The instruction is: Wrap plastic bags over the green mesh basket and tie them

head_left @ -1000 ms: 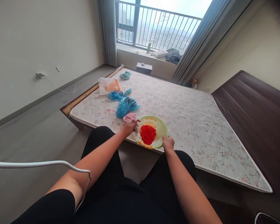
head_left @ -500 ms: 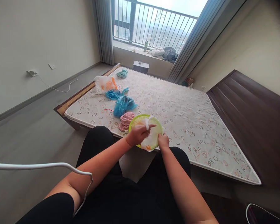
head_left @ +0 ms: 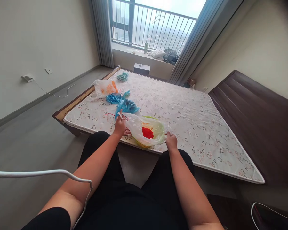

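Note:
A thin white plastic bag (head_left: 135,127) is stretched wide over a yellow-green basket (head_left: 144,144) at the near edge of the mattress. Through the bag's opening a bright red item (head_left: 148,132) shows; its kind I cannot make out. My left hand (head_left: 120,124) grips the bag's left handle, fingers closed. On the other side my right hand (head_left: 171,140) pinches the bag's right edge. Behind my left hand lies a pink cloth (head_left: 127,132), mostly covered. Just beyond it rests a blue plastic bag (head_left: 128,106).
Farther left on the mattress (head_left: 206,140) lie another white bag with orange print (head_left: 107,88) and a coiled green cloth (head_left: 122,76). A dark headboard (head_left: 254,118) stands at the right. A white cable (head_left: 38,173) crosses my left arm.
My left hand has moved left, drawing the plastic bag open across the basket, and the red item has come into sight. My right hand has shifted slightly right, still at the bag's edge.

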Motion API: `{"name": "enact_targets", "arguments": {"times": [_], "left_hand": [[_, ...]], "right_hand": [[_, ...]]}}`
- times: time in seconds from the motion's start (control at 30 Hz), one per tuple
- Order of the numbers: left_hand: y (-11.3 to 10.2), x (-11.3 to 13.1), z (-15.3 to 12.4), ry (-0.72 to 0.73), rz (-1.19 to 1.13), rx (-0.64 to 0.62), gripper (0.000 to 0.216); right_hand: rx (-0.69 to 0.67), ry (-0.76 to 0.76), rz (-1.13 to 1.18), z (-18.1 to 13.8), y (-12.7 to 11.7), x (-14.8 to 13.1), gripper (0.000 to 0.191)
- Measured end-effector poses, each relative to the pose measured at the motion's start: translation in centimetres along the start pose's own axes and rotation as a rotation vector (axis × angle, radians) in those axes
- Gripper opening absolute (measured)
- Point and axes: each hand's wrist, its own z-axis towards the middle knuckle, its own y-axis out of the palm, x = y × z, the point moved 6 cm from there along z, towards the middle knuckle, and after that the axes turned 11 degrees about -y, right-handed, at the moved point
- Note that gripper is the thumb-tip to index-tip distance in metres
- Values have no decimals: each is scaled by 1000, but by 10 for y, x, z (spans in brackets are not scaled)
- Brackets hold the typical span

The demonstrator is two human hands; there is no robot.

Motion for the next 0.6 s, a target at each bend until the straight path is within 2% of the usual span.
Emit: {"name": "enact_targets", "arguments": {"times": [0.07,0.2,0.27,0.37,0.43,0.5,0.6], "left_hand": [[-2,-6,6,-50,-28,15,37],[-1,-12,13,-129,-144,49,41],[4,-9,13,-117,-227,31,41],[16,-3,10,-125,-405,-63,42],[21,-1,10,-182,-535,-117,44],[22,-1,10,-241,-622,-118,43],[22,2,10,-189,-622,-77,37]], "right_hand": [[75,3,59,7,-15,-10,27],[227,-14,510,18,-40,-38,19],[212,-49,706,18,-45,-54,14],[87,-56,933,13,-41,-71,10],[11,-71,1001,9,-37,-78,14],[-17,-85,981,9,-35,-81,19],[26,-79,844,9,-33,-84,26]]}}
